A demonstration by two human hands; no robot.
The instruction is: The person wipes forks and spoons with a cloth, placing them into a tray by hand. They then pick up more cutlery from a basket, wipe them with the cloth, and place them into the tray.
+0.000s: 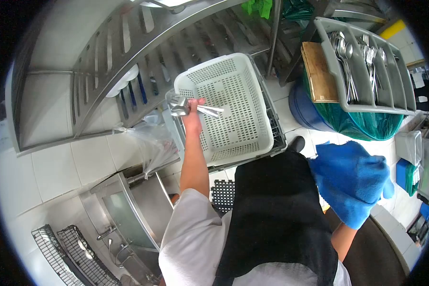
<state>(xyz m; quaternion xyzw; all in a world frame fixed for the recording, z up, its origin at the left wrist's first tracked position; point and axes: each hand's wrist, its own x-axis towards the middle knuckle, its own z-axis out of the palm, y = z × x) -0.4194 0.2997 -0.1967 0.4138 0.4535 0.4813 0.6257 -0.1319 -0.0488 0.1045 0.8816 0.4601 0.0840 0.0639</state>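
Over the white basket (243, 121), the left hand (193, 113) grips the last spoons (178, 102), I think. The right hand hides under a blue cloth (352, 183), so I cannot tell its grip. The tray (367, 110) past it looks well filled.

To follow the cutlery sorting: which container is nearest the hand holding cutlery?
The white perforated basket: the left hand, gripping a cutlery bundle, hangs over it. The grey divided tray, loaded with spoons and forks, sits farther right.
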